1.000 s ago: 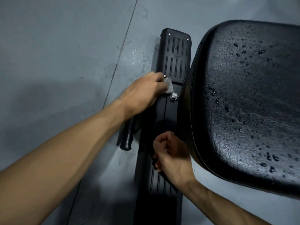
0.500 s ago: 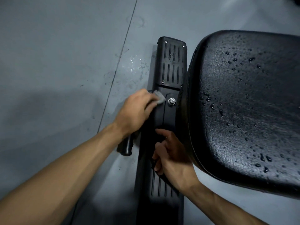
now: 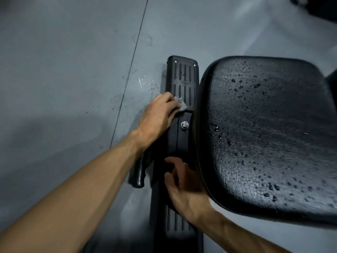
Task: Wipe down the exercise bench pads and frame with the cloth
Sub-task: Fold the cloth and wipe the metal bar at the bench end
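Note:
A black bench pad (image 3: 269, 136) beaded with water drops fills the right side. Left of it the bench's black frame foot (image 3: 182, 79), ribbed at both ends, lies flat on the floor, with a silver bolt (image 3: 184, 124) in its middle. My left hand (image 3: 158, 115) grips a small grey cloth (image 3: 54, 105) and presses it on the near end of the far ribbed plate. My right hand (image 3: 184, 187) hovers over the frame beside the pad's edge, fingers spread and relaxed, holding nothing.
The grey floor (image 3: 63, 70) has a seam line (image 3: 131, 59) running up the left and a wet patch (image 3: 145, 84) beside the frame's far end. A short black handle (image 3: 138, 172) sticks out from the frame under my left forearm. A dark object sits at the top right corner.
My left hand slid the cloth from beside the bolt up onto the ribbed plate. My right hand's curled fingers opened and spread. The view shifted down and back.

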{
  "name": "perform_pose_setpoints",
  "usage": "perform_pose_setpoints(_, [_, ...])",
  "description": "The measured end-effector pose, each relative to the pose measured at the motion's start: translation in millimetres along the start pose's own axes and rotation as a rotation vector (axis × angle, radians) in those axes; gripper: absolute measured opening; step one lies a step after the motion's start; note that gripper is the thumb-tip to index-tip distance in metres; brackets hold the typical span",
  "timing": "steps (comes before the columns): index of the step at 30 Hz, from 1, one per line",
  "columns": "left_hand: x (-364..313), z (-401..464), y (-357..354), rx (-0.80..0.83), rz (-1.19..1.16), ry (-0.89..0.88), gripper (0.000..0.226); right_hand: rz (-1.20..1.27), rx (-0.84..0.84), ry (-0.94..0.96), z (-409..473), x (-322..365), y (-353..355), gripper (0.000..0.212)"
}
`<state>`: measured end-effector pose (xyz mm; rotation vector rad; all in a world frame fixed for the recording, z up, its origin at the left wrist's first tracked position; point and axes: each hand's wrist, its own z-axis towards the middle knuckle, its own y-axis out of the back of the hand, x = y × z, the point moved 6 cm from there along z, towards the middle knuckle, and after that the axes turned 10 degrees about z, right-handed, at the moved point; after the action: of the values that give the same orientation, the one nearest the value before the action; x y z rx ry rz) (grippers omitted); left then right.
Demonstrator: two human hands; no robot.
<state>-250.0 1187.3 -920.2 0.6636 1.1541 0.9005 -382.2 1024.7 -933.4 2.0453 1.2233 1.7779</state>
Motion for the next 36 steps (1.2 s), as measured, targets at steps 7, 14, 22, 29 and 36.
perform_pose_setpoints(7, [16.2,-17.3,30.5,0.262,-0.21,0.24,0.009,0.41,0.257,-0.105,-36.7,110.7,23.0,0.039])
perform_pose_setpoints(14, [40.1,-25.9,92.0,0.276,-0.507,0.527,0.007,0.367,0.209,0.039,-15.4,227.7,117.4,0.017])
perform_pose_setpoints(22, [39.2,-15.9,87.4,0.465,-0.627,0.577,0.022,0.081,0.18,0.106,79.0,232.0,226.9,0.033])
perform_pose_setpoints(29, [47.7,65.3,67.5,0.326,-0.332,0.443,0.018,-0.292,0.348,0.132,174.0,204.8,255.1,0.033])
perform_pose_setpoints(36, [42.9,185.1,29.4,0.12,-0.048,0.223,0.02,-0.357,0.44,0.08,212.1,171.1,254.5,0.049])
